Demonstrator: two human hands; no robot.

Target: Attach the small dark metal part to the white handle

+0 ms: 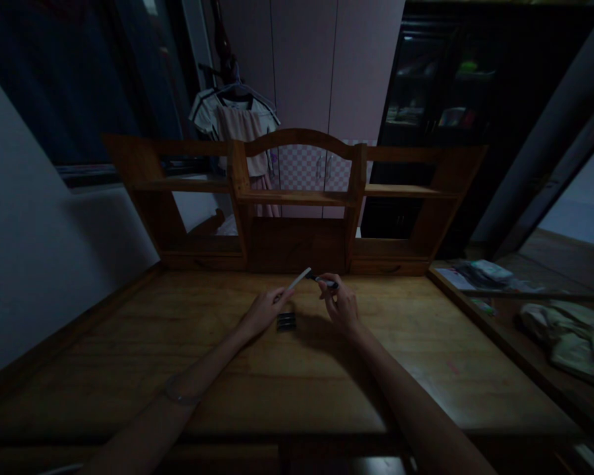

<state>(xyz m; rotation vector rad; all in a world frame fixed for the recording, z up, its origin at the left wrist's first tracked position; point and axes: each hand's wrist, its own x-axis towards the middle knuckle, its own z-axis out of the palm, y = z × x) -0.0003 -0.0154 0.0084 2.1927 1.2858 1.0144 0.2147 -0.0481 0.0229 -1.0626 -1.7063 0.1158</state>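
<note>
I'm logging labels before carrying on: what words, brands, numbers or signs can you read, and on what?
None can be read.
Slim whitish strip in the left hand: no legible marking.
Slender dark-and-silver object in the right hand: too small and dim to read.
Small black pieces between the hands: too small to tell.
Pale flat pile at right: too blurred to read.
</note>
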